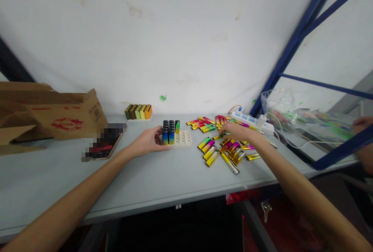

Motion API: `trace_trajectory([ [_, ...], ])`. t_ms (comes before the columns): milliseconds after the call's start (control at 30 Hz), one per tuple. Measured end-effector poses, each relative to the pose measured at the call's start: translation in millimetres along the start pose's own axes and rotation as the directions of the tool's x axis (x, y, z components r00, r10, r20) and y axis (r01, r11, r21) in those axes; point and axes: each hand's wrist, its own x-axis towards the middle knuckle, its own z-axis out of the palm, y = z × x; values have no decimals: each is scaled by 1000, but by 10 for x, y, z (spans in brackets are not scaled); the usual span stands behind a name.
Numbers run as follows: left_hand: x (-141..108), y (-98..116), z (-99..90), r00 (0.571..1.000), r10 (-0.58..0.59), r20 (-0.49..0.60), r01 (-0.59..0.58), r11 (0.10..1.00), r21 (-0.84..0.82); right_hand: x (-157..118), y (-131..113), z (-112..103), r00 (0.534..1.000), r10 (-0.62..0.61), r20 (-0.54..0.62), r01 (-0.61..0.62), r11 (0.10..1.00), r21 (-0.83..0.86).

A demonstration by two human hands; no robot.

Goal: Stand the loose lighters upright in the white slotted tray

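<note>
My left hand point(148, 141) is closed around the left end of a white tray point(183, 138) with round holes, thumb in front and fingers behind. Upright lighters with black tops and blue-and-yellow bodies point(168, 137) fill the tray's left side in two rows. Beside them, toward the back, a single green-and-yellow lighter point(177, 126) stands upright. Over a loose heap of shiny lighters point(231, 147), my right hand point(231, 129) bends its fingers down in a pinch at a green-and-yellow lighter; the fingertips are partly hidden. The heap mixes yellow, pink, green, red and silver.
A second tray of lighters point(139, 112) stands near the wall. At left are an open cardboard box point(67, 114) and a phone point(107, 141), partly pixelated. Behind the heap lies a white power strip point(247, 118) with cables. A blue metal frame point(287, 57) rises at right; beyond it shows another person's hand point(363, 123).
</note>
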Motion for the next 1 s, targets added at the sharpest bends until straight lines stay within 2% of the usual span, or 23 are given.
trace_trajectory([
  [133, -16, 38, 6, 999, 20, -27, -17, 993, 116, 139, 10, 6, 1000, 5, 6, -5, 998, -58],
  [233, -29, 79, 12, 1000, 28, -15, -26, 991, 131, 164, 6, -36, 998, -56, -12, 55, 998, -36],
  [333, -34, 107, 17, 1000, 14, 3, -15, 984, 176, 103, -30, -99, 991, -92, -97, 99, 992, 77],
  [467, -35, 127, 24, 1000, -6, 27, 0, 978, 210, 73, -165, -102, 956, 7, -295, 103, 929, 356],
  [567, -36, 139, 25, 1000, -9, 19, 4, 975, 223, 192, -350, -41, 924, 58, -377, 191, 786, 588],
  [667, -34, 135, 24, 1000, 6, 16, -9, 969, 248, 384, -607, 2, 905, 129, -406, 264, 576, 773],
  [767, -32, 112, 25, 1000, 23, 18, -26, 971, 239, 561, -912, 33, 890, 219, -399, 313, 343, 886],
  [833, -30, 94, 27, 999, 31, 21, -35, 974, 225, 646, -1108, 77, 888, 237, -395, 345, 225, 911],
  [900, -30, 84, 32, 999, 31, 21, -34, 977, 212, 703, -1266, 150, 894, 228, -386, 358, 153, 921],
  [1000, -33, 92, 38, 999, 23, 24, -27, 981, 191, 754, -1389, 285, 914, 212, -347, 333, 100, 938],
])
